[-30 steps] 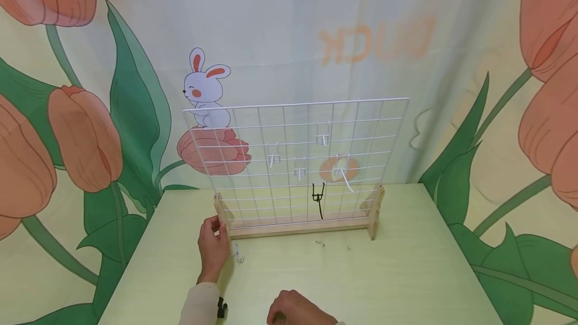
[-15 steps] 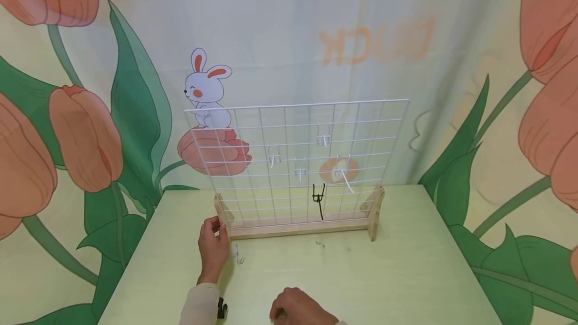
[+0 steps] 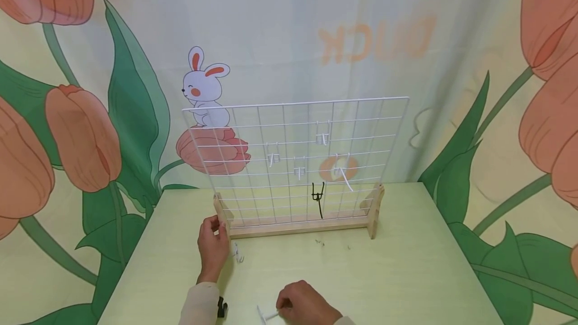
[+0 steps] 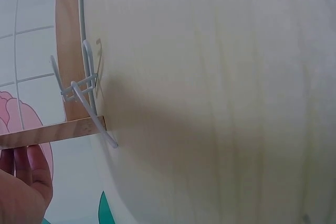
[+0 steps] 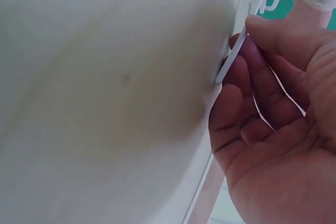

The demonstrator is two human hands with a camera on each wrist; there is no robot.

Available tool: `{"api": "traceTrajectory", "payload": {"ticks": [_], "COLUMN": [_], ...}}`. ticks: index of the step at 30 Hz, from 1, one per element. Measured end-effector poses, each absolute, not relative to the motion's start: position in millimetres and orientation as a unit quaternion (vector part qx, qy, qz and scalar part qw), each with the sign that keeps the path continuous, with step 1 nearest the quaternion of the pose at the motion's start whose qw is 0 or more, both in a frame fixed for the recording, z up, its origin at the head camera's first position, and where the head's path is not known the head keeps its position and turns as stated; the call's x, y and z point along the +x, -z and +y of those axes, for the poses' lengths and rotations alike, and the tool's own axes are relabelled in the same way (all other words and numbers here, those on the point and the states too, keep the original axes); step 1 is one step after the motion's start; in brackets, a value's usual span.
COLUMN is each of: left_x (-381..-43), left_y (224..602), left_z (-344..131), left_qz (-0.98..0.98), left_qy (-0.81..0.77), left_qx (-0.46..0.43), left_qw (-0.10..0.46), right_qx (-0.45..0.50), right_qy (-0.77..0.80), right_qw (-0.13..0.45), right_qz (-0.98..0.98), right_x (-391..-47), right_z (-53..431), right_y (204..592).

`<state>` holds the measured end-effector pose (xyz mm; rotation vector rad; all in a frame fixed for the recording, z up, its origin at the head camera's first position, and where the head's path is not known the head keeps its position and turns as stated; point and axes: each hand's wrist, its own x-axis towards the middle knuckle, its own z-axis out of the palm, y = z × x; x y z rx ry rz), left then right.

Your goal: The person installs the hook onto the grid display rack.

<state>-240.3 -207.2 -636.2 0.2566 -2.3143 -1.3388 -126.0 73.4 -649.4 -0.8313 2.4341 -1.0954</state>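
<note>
My left hand (image 3: 214, 250) is at the left end of the wooden stand (image 3: 298, 228), its fingertips touching the outer side of the end piece. A white wire grid (image 3: 289, 106) stands upright in that stand. Near the bottom edge of the head view, my right hand (image 3: 304, 302) pinches a white metal display hook (image 3: 270, 316). The right wrist view shows the thumb and fingers on the hook's straight prong (image 5: 234, 56), its bracket end sticking out beyond them. Another loose hook (image 3: 238, 253) lies on the table beside my left hand, larger in the left wrist view.
Several white hooks, one a longer-pronged hook (image 3: 345, 177), hang on the grid, with a black hook (image 3: 318, 197) lower down. Small bits (image 3: 319, 242) lie on the table (image 3: 406, 275) before the stand. A printed curtain (image 3: 271, 29) hangs behind.
My right hand has shifted slightly right and up, and the white hook it pinches has come into view on its left. My left hand stays at the stand.
</note>
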Motion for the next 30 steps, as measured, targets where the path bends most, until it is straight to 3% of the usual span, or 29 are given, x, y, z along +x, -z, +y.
{"api": "traceTrajectory", "payload": {"ticks": [10, 18, 25, 30], "left_x": [-241, -242, -241, -239], "left_y": [638, 639, 635, 633], "left_z": [-208, -208, -208, -207], "left_qz": [-0.837, -0.839, -0.838, -0.838], "left_qy": [0.487, 0.486, 0.489, 0.49], "left_qx": [0.085, 0.084, 0.087, 0.09], "left_qw": [0.234, 0.23, 0.225, 0.222], "right_qx": [-0.335, -0.32, -0.389, -0.396], "right_qy": [0.371, 0.294, 0.167, 0.156], "right_qw": [0.089, 0.1, -0.037, -0.037], "right_qz": [0.862, 0.895, 0.905, 0.904], "right_x": [-128, -124, -113, -114], "right_z": [79, 77, 73, 72], "right_y": [654, 648, 643, 645]}}
